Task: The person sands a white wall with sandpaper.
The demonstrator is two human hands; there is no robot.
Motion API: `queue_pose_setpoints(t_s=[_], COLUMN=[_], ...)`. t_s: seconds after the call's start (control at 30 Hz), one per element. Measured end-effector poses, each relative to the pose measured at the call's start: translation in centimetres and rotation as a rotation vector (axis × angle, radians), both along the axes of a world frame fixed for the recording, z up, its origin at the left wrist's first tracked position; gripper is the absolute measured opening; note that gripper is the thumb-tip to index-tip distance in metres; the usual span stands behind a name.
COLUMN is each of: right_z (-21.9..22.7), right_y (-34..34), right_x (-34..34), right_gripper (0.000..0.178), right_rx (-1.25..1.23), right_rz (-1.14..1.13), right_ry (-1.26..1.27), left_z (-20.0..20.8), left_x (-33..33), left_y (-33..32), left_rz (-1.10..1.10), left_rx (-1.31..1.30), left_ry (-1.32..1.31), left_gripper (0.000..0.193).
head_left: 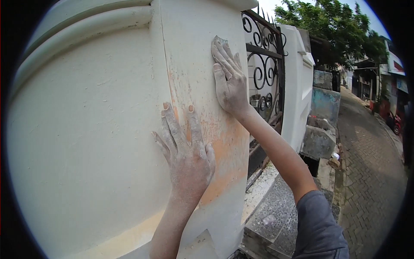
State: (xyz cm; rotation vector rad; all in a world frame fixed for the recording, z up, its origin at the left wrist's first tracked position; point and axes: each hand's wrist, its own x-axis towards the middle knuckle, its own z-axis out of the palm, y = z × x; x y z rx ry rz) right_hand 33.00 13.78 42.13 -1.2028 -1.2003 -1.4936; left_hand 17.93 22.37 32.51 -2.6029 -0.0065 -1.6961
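Grey sheet: A small piece of thin grey sheet showed only as a pale, ragged-edged corner high on the pillar.
Pillar face: The off-white pillar was worn and speckled, with thin scratches and an orange patch that spread over its lower middle.
Crack: A narrow dark crack ran down the pillar's left side, near the off-white wall panel with its curved moulding.
Hidden parts: Most of the sheet lay out of sight, so its full shape and its underside could not be made out. The left palm was turned away, and the right upper arm was cut off in its grey sleeve at the lower edge.
Sheet against fingers: The sheet sat between the right fingers and the pillar, its visible corner poking out at their tips.
Right hand: The right hand was dusted white, its fingers extended nearly flat and mostly close together; whether the thumb pinched the sheet could not be told.
Left hand: The left hand, also dusty, lay lower with fingers spread, the widest upper gap between index and middle, across the border of panel and pillar.
Beyond the pillar: A dark scrolled metal gate stood just to the right, with a paved lane farther off.
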Motion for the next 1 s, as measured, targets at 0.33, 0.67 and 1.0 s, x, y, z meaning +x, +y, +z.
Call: queue_pose_setpoints(t_s=[0.33,0.67,1.0], right_z=[-1.9,-12.2,-4.9], right_y=[-1.9,-4.5,5.2], right_x=[1.3,3.6,-15.2], right_gripper=[0.038,0.037,0.022], right_rx=[-0.025,-0.149,-0.187], right_rz=[-0.016,-0.120,0.252], right_ry=[0.018,0.102,-0.544], left_z=[-0.2,-0.7,-5.6], left_x=[-0.3,-0.6,1.3], left_y=[-1.3,-0.5,6.3], left_rz=[-0.020,-0.027,-0.082], left_rx=[-0.011,-0.052,-0.197], left_ry=[0.036,0.060,0.400], left_gripper=[0.085,0.087,0.076])
